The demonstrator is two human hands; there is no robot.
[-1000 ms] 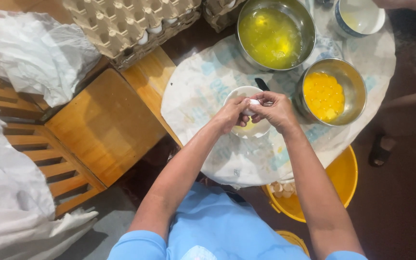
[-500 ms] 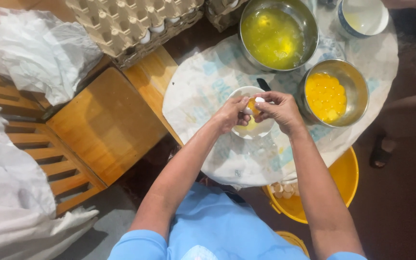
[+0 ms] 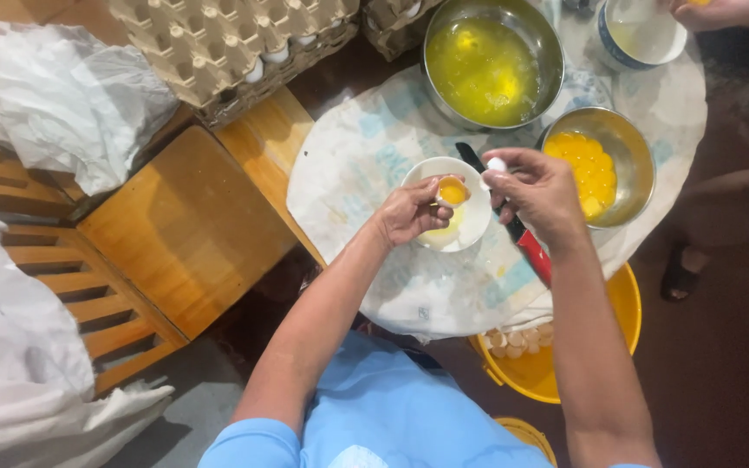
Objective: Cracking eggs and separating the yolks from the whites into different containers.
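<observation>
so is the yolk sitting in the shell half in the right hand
No, the yolk sits in the shell half held by the left hand; the right hand holds an empty shell piece.

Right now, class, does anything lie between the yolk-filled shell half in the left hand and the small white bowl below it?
Nothing visible: the left hand holds the yolk-filled shell half directly over the small white bowl.
</observation>
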